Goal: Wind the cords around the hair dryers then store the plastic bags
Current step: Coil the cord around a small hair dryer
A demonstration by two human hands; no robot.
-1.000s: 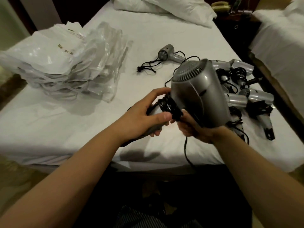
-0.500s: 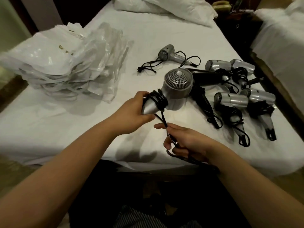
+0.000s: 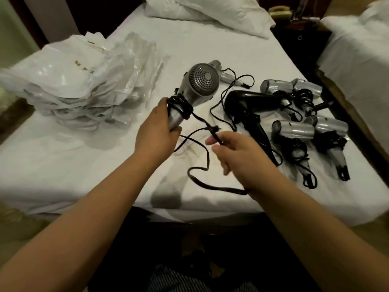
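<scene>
The silver plastic hair dryer with a round perforated grille (image 3: 201, 85) carries a black cord (image 3: 181, 105), and beside it lie a glossy black hair dryer (image 3: 250, 101) and four small silver-grey hair dryers (image 3: 294, 129) with black cords and black plugs. The crinkled heap of translucent white plastic bags (image 3: 84, 89) shows a few small gold marks, all on a plain white bed sheet (image 3: 84, 165) with a white pillow (image 3: 221, 13). Low in view is a piece of dark cloth with thin pale stripes (image 3: 179, 279).
</scene>
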